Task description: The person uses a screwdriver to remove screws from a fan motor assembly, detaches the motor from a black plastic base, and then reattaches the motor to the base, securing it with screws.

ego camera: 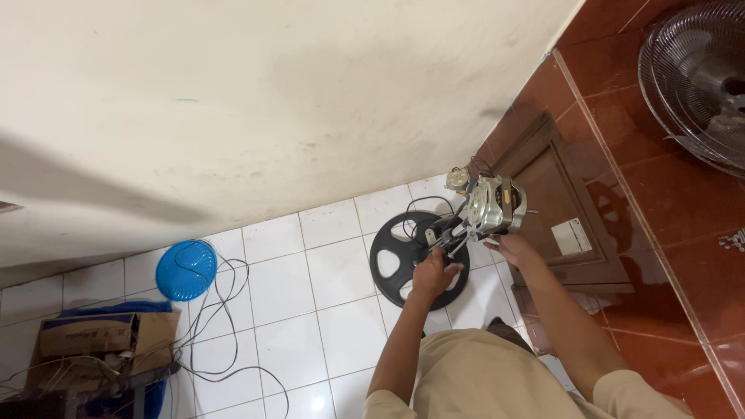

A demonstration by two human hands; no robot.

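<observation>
Head view: looking down on a white-tiled floor (310, 310) beside a cream wall.
Fan motor (493, 206): bare, raised above the round black fan base (403, 252) on the floor.
Left hand (431, 273): grip closed on the stem below the motor.
Right hand (514, 250): fingers cupped under the motor's housing.
Nearby: blue lid (185, 269), loose black cables (221, 326), cardboard box (101, 341), fan grille (698, 77).

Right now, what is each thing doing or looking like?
Fan motor: bare, no blades, held up off the floor.
Left hand: fingers closed on the stand below the motor.
Right hand: cupped under the motor.
Round black base: flat on the white tiles.
Fan guard: detached, lying on the red floor.
Cardboard box: open.
</observation>
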